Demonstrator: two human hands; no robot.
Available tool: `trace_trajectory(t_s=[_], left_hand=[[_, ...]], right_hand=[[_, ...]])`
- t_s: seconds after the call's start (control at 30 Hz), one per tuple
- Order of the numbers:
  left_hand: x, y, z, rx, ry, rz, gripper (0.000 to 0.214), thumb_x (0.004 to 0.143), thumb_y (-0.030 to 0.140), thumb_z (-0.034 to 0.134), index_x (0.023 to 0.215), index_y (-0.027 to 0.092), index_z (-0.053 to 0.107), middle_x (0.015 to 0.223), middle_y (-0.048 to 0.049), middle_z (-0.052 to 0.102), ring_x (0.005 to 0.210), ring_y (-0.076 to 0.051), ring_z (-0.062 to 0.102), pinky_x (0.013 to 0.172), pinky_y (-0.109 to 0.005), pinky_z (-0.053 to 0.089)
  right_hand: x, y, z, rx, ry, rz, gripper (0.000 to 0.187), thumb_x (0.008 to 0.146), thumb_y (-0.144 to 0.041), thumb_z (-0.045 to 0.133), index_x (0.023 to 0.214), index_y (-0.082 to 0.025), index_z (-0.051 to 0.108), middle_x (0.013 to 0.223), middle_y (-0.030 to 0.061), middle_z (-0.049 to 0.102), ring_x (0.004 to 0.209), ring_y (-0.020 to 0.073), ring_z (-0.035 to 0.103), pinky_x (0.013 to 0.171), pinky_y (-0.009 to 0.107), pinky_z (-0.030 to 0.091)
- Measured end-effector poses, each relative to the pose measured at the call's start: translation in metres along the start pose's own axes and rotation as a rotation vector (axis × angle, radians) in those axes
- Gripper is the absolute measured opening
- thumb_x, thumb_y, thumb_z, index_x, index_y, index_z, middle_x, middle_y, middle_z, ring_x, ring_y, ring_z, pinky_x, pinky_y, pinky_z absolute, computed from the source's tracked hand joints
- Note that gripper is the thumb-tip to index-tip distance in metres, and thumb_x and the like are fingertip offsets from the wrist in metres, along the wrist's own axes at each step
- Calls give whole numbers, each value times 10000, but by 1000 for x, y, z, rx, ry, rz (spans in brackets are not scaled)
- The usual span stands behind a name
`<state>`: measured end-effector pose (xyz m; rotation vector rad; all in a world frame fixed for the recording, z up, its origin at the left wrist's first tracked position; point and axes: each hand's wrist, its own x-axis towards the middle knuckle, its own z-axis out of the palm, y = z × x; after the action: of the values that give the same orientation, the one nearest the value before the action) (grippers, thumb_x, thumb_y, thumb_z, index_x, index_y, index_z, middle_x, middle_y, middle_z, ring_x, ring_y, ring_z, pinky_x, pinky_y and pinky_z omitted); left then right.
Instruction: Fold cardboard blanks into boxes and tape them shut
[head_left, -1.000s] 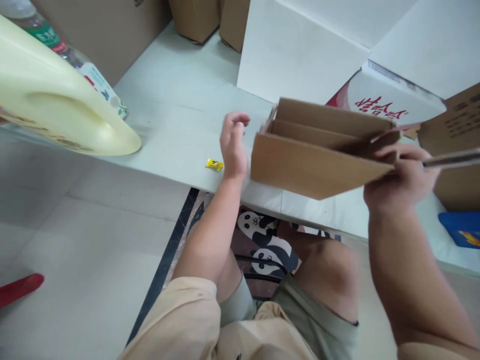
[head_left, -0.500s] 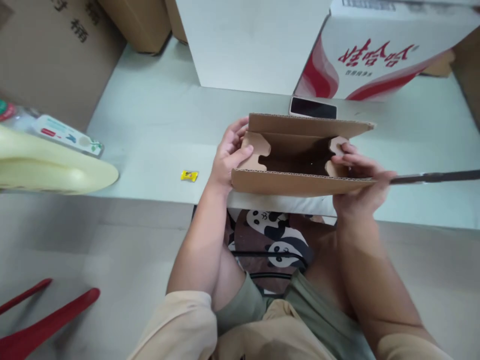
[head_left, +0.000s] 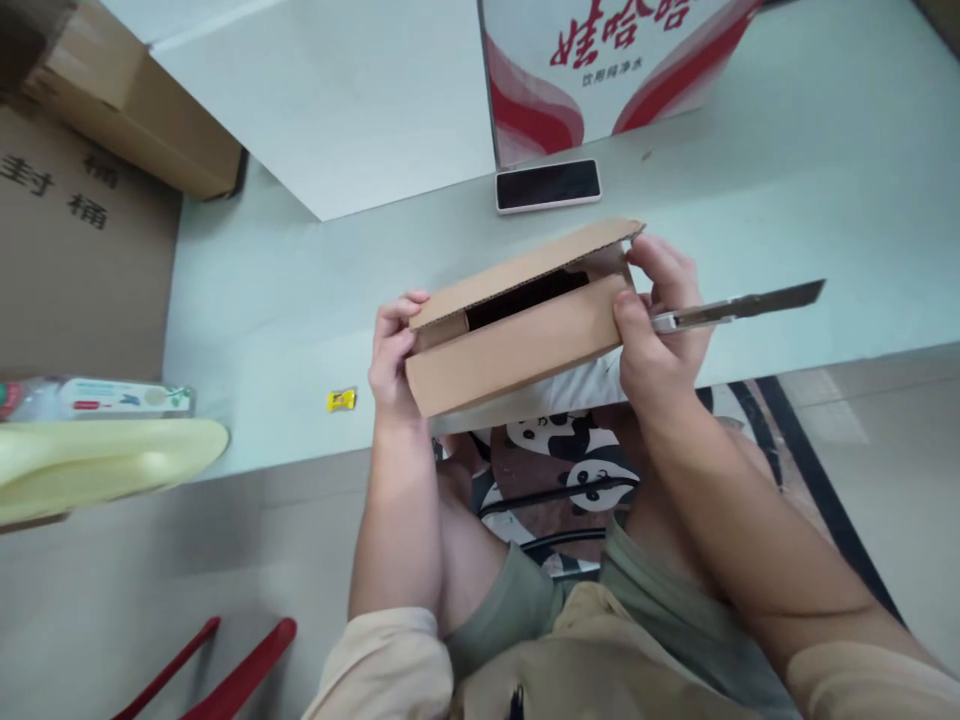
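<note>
A small brown cardboard box (head_left: 517,345) is held between my two hands above the table's front edge. Its two long flaps lean inward, with a dark gap between them. My left hand (head_left: 394,350) is closed on the box's left end. At the right end, my right hand (head_left: 664,325) grips the box with thumb and fingers. A utility knife (head_left: 739,305) with its blade out also sits in that hand, pointing right, away from the box. The inside of the box is mostly hidden.
On the pale table (head_left: 262,300) lie a phone (head_left: 549,186) and a yellow-wrapped candy (head_left: 342,400). A white box (head_left: 337,100) and a red-and-white carton (head_left: 600,70) stand behind. Brown cartons (head_left: 75,270) and a pale yellow object (head_left: 112,455) are at the left.
The long flaps have folded inward, narrowing the opening. The box now tilts, its right end higher. My view has turned, and the knife shows more fully.
</note>
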<state>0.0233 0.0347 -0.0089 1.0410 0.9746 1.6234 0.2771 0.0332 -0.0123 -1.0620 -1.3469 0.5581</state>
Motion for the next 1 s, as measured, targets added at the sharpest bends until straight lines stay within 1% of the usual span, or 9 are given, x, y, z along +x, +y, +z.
trace_trajectory(t_s=[0.1, 0.27, 0.37, 0.5, 0.6, 0.7, 0.77, 0.87, 1.0], left_hand=[[-4, 4, 6, -21, -27, 54, 414, 754, 593, 734, 785, 206, 591, 1040, -35, 593, 1003, -191, 600, 984, -348, 483], [-3, -1, 7, -28, -45, 52, 423, 615, 388, 890, 748, 198, 536, 1044, -13, 565, 944, -139, 580, 912, -287, 490], [-2, -1, 5, -15, -36, 38, 393, 594, 382, 892, 763, 211, 581, 1062, -7, 582, 956, -147, 580, 906, -290, 489], [-5, -1, 3, 84, -12, 28, 321, 610, 437, 854, 815, 254, 687, 1156, -10, 611, 1077, -197, 575, 971, -335, 465], [-9, -2, 3, 131, -41, 62, 305, 672, 516, 789, 771, 243, 700, 1215, -20, 624, 1173, -238, 562, 1053, -381, 430], [-13, -3, 3, 125, -76, 106, 355, 719, 589, 735, 826, 252, 701, 1266, -21, 611, 1198, -242, 564, 1093, -404, 413], [-15, -2, 4, 142, -70, 108, 354, 704, 573, 756, 847, 257, 687, 1277, -18, 601, 1198, -239, 569, 1106, -413, 411], [-15, 2, 4, 175, -25, 68, 295, 678, 467, 797, 810, 243, 658, 1258, -21, 610, 1213, -236, 568, 1129, -417, 396], [-11, 7, -1, 138, 14, 33, 262, 653, 401, 803, 777, 235, 642, 1220, -19, 651, 1234, -240, 566, 1149, -416, 374]], right_hand=[[4, 4, -3, 55, -10, 4, 483, 935, -531, 566, 1381, -345, 569, 1544, 37, 469, 1482, 326, 418, 1203, 569, 414], [7, 15, -3, 132, -76, -2, 373, 951, -515, 537, 1239, -321, 674, 1474, 18, 569, 1476, 303, 442, 1270, 589, 295], [7, 18, -2, 139, -48, -4, 369, 941, -523, 548, 1188, -296, 703, 1447, 27, 600, 1456, 304, 470, 1272, 598, 278], [4, 19, -3, 130, -41, 4, 385, 935, -547, 553, 1166, -283, 711, 1444, 39, 609, 1438, 298, 493, 1267, 595, 283], [3, 19, -3, 137, -43, 1, 382, 940, -548, 542, 1161, -285, 711, 1447, 42, 608, 1432, 294, 501, 1262, 598, 288], [4, 17, -1, 143, -38, 7, 377, 930, -564, 548, 1119, -289, 722, 1448, 34, 606, 1437, 302, 493, 1264, 605, 280], [6, 13, 2, 134, -36, 41, 381, 930, -586, 531, 1086, -298, 726, 1454, 22, 599, 1442, 304, 485, 1266, 607, 276], [7, 7, 5, 119, -35, 84, 397, 946, -595, 486, 1085, -305, 719, 1452, 27, 599, 1439, 296, 488, 1254, 592, 310], [6, 13, 2, 201, -58, 138, 480, 969, -600, 411, 1299, -323, 623, 1439, 47, 607, 1365, 278, 564, 1152, 532, 458]])
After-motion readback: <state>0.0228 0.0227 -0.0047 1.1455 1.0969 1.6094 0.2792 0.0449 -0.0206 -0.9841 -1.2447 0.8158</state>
